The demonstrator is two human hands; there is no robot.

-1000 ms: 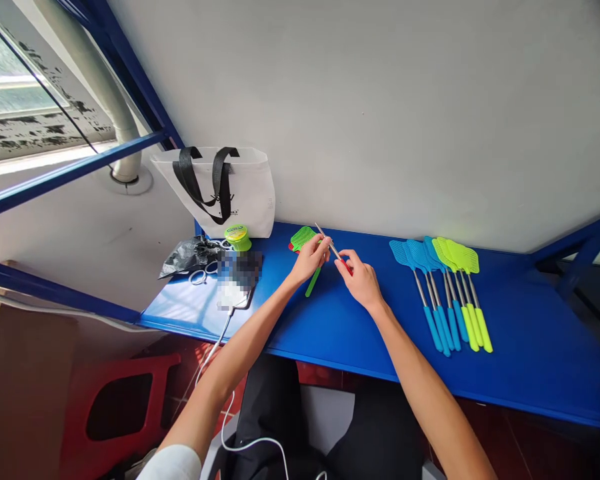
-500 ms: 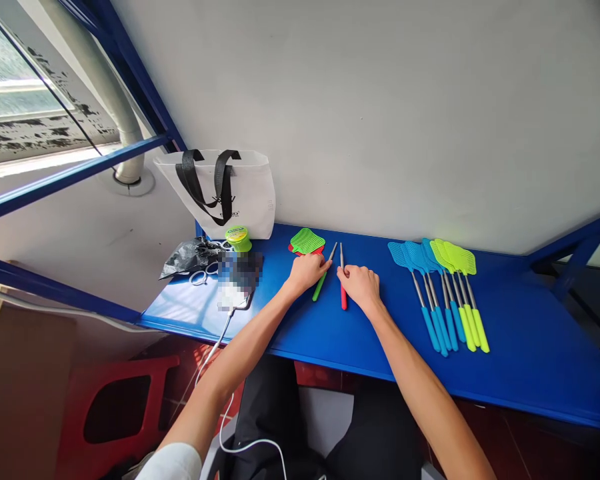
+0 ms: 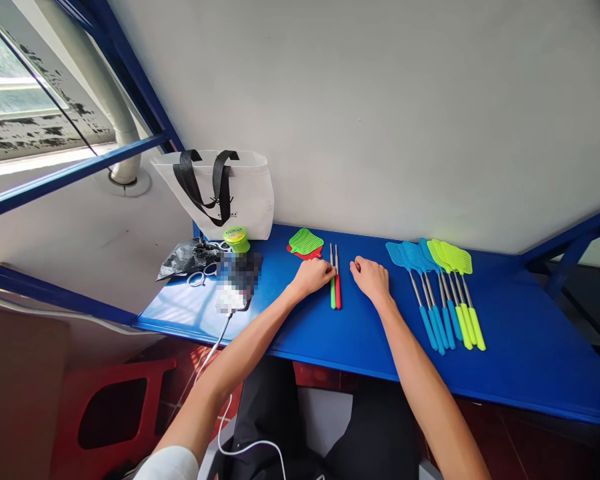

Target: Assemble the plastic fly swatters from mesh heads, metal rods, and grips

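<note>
A green fly swatter handle point(image 3: 333, 293) with a metal rod lies side by side with a red fly swatter handle point(image 3: 338, 293) on the blue table. My left hand point(image 3: 313, 277) is closed, its fingertips on the green handle. Just right of the pair, my right hand point(image 3: 373, 279) is closed and apart from them, with nothing visible in it. Behind my left hand, a green swatter head point(image 3: 306, 241) overlaps a red swatter head point(image 3: 311, 255).
Several blue fly swatters point(image 3: 430, 320) and several yellow-green ones point(image 3: 473, 323) lie at the right. Left are a white bag point(image 3: 250, 200), a green tub point(image 3: 237, 241), scissors point(image 3: 197, 279), a black plastic bag point(image 3: 183, 260) and a blurred-out device with a white cable point(image 3: 223, 327).
The green and red handles, tilted and apart before, now lie parallel and together. My right hand has let go of the red handle and moved right.
</note>
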